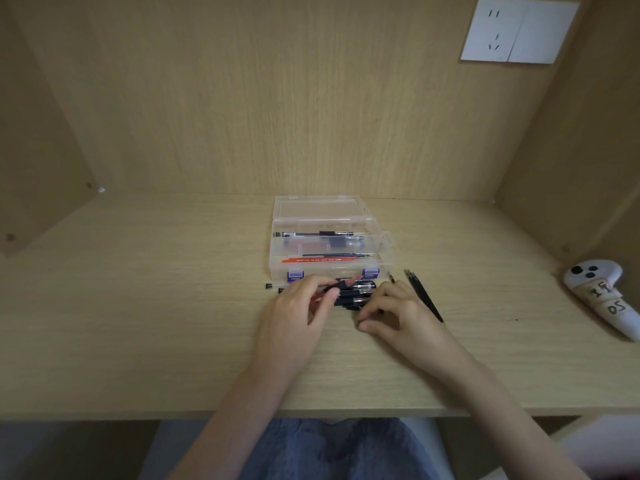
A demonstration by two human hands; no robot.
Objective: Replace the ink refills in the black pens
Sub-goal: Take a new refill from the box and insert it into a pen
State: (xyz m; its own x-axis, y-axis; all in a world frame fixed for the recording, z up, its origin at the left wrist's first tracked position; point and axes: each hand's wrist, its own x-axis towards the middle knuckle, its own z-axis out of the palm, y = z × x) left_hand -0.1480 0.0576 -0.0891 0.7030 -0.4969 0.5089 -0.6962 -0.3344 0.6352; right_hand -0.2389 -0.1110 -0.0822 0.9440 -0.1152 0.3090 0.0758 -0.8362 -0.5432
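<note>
Light wood table in a wood-panelled alcove, open surface at left. Left hand pinching one of the black pens, heaped before the clear box. Right hand curled, hold indiscernible. Dark refills just beside. White controller near the right wall; socket above.

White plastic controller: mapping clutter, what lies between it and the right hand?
Head view: thin black ink refills lie beside the right hand; then bare wooden desk to the white plastic controller.
</note>
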